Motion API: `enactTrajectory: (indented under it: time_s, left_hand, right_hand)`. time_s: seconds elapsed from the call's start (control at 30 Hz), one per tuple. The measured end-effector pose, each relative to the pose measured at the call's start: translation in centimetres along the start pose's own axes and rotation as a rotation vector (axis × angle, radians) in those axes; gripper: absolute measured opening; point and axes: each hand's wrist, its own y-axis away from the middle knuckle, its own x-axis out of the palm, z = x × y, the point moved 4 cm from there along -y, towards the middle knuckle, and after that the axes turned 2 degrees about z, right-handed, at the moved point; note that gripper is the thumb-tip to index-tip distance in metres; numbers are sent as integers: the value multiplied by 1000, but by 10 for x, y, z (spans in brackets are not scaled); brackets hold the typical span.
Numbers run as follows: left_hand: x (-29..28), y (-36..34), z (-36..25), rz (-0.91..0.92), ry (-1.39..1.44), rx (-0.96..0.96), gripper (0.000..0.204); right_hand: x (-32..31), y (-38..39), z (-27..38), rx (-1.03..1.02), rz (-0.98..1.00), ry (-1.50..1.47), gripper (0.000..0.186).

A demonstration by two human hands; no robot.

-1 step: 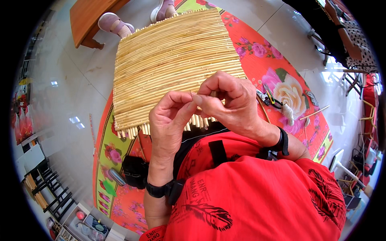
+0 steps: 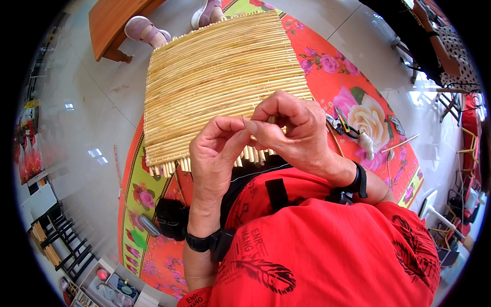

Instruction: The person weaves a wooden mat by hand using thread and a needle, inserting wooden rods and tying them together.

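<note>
Over the near part of a mat of straw-coloured reed stalks [image 2: 220,66], both hands meet with their fingertips together. My left hand [image 2: 217,148] is closed, thumb and forefinger pinched. My right hand [image 2: 294,130] pinches right against it, its thumb tip at the left fingertips. A thin dark sliver shows between the fingertips, too small to name. On a finger of the right hand sits a brownish ring-like band [image 2: 272,119]. The stalks lie side by side, bound with rows of thread, and their cut ends show below the hands.
A red floral floor mat [image 2: 327,87] lies beneath. To the right are yellow-and-black handled cutters [image 2: 349,128], a bundle of white string [image 2: 366,145] and a loose stick [image 2: 400,143]. A wooden stool [image 2: 115,25] and a person's shoes [image 2: 144,30] stand beyond; another person sits at upper right.
</note>
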Motion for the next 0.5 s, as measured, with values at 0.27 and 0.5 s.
enactTrajectory:
  time_s: [0.27, 0.5]
  left_hand:
    - [0, 0, -1, 16, 4, 9, 10]
    - [1, 1, -2, 16, 7, 26, 11]
  right_hand:
    - [0, 1, 1, 27, 5, 0, 13]
    - [0, 0, -1, 8, 13, 10, 12]
